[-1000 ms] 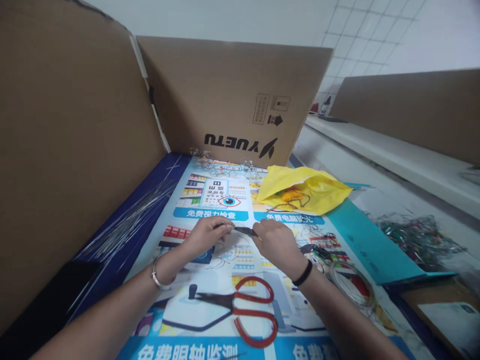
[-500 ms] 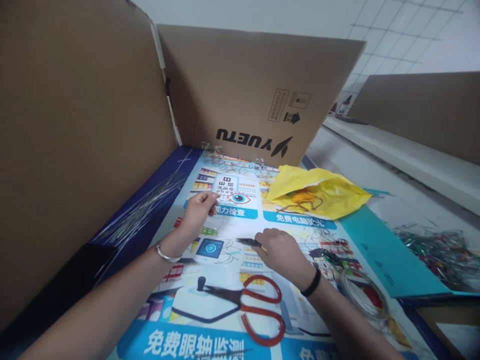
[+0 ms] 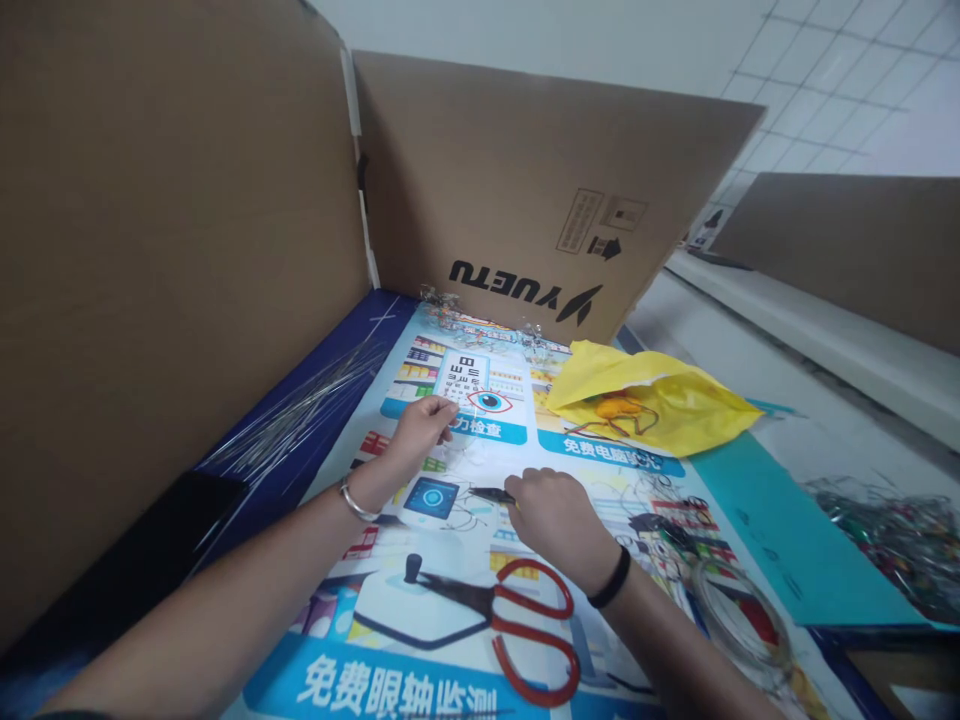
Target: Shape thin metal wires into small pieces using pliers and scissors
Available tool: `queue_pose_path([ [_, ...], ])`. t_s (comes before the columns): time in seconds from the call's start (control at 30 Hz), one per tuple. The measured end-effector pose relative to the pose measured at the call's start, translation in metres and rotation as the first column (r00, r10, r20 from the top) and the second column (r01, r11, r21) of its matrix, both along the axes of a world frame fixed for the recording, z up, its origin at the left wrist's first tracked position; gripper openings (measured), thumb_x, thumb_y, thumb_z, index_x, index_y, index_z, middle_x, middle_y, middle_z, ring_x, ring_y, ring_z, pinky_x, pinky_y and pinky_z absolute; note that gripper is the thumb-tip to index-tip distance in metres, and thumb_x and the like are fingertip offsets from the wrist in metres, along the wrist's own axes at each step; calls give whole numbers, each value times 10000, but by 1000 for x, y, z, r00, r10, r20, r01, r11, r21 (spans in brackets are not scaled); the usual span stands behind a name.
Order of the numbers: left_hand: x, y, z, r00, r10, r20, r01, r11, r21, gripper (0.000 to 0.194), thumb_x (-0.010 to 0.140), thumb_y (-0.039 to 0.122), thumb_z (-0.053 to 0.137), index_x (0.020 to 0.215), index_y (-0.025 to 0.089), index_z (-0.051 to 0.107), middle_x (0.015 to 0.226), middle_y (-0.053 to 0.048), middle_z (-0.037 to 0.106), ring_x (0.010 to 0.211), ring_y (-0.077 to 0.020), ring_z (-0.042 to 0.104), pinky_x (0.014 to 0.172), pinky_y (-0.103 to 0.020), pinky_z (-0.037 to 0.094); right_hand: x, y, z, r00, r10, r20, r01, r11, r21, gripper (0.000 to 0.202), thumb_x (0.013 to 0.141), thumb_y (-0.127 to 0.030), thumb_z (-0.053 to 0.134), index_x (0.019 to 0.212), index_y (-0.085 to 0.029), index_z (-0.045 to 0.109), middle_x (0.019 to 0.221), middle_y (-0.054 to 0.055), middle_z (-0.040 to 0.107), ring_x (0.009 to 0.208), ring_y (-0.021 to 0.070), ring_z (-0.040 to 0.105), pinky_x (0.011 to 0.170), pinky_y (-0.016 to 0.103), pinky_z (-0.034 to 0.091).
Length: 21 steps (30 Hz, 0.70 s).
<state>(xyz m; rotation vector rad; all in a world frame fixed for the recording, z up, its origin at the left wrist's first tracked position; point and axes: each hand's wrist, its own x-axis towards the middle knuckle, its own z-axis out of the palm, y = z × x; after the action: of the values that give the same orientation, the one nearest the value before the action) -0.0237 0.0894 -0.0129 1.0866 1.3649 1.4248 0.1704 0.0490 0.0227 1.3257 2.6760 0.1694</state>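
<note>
Gripping needle-nose pliers [image 3: 493, 495], right fingers [image 3: 523, 489] were curled closed; left fingers [image 3: 444, 411] were pinched closed, contents unclear; red-handled scissors [image 3: 487, 602] lay bodyward of both.

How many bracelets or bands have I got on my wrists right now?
2. A silver bangle is around your left wrist, and a black band is around your right wrist. Any others hidden from this angle wouldn't show.
</note>
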Motion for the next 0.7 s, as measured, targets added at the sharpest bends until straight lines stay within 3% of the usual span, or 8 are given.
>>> queue_pose_path([
  [0.37,-5,3,-15,998,-55,-20,56,998,33,205,718,344,563,615,167,551,452,38,504,422,-92,466,453,-208,334,-10,17,12,997,-19,70,26,995,-97,226,794,-318,459,804,-206,655,794,78,677,757,224,620,609,291,394],
  [0.7,4,1,-18,994,21,105,-33,994,108,215,708,331,591,581,163,546,471,39,504,448,-90,459,467,-214,324,-19,19,13,996,-37,75,44,995,-91,262,775,-345,448,813,-197,661,813,93,677,786,237,621,619,303,405],
])
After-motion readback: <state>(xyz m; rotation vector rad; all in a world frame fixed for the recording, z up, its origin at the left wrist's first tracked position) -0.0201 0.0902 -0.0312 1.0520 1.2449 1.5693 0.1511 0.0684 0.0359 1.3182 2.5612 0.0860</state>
